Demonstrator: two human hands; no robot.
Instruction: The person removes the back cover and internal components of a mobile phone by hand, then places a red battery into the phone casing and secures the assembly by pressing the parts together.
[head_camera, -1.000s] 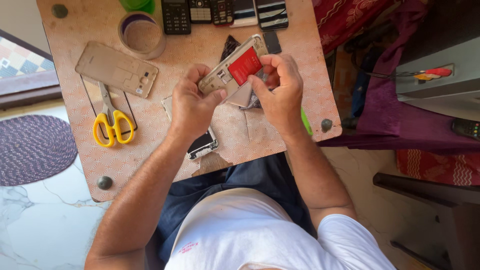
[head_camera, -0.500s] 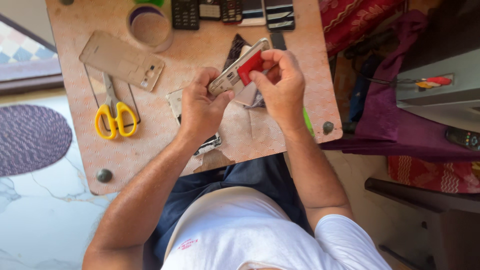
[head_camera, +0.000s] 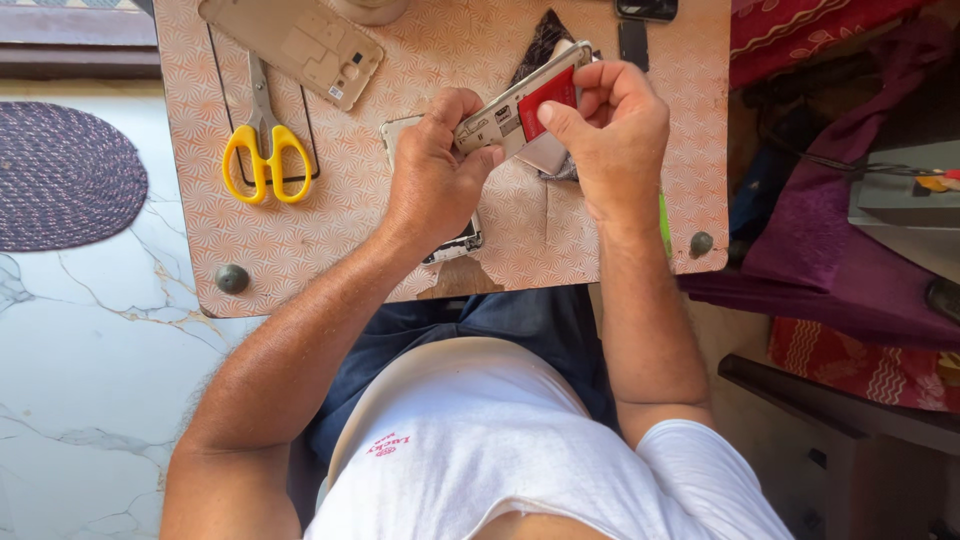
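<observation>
The opened phone (head_camera: 515, 100) looks like bare silvery metal round the frame with a slight sheen, and the red battery (head_camera: 548, 102) in it has a smooth, glossy wrap. The table (head_camera: 350, 240) is covered in a matt pinkish laminate with a fan print, worn through to brown at the near edge. The scissors (head_camera: 265, 140) have shiny yellow plastic handles and dull steel blades. The back cover (head_camera: 292, 42) on the far left is satiny gold plastic or metal, can't tell which. Glossy marble floor (head_camera: 90, 350), with a rough woven rug (head_camera: 62, 175) on it.
</observation>
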